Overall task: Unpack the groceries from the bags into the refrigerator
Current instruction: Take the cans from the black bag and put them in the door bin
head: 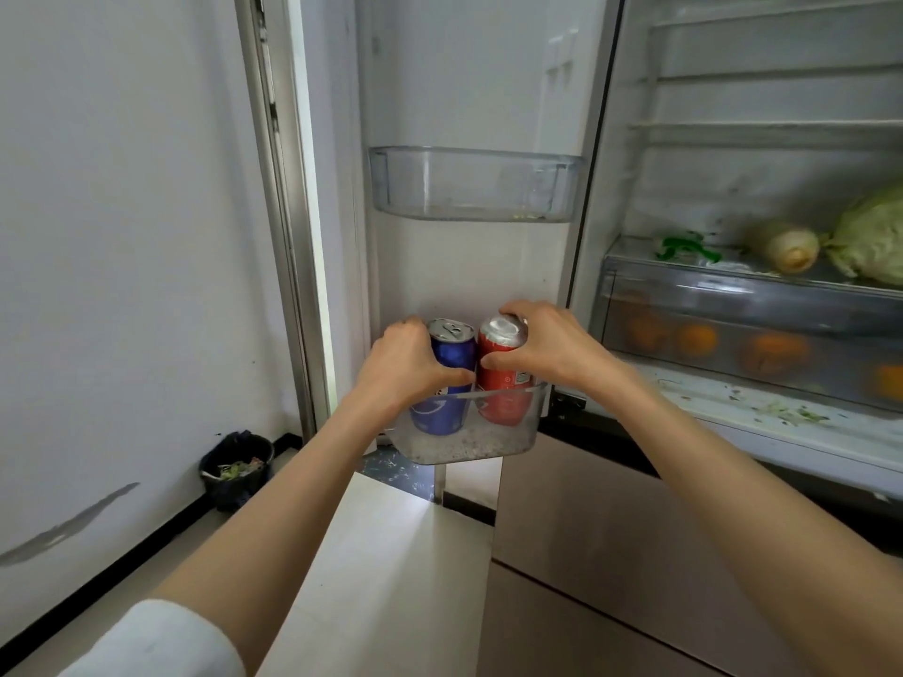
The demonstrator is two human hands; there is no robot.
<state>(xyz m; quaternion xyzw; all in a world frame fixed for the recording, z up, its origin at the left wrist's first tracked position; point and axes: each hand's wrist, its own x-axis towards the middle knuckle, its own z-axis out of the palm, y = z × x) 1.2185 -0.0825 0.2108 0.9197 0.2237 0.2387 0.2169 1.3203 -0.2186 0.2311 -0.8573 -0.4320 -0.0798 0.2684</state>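
A person's left hand [408, 366] wraps around a blue can [447, 383] while the right hand [547, 346] grips a red can [503, 378], both cans standing upright side by side in the lower clear door bin [488, 444] of an open refrigerator [488, 90]; cabbage [870, 241] lies on a shelf above a drawer of oranges [696, 339]

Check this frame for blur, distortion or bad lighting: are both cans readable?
Head view: wide-angle bending bows the door edge; blue can and red can are sharp between left hand and right hand; the cabbage and oranges look soft; lighting is even.
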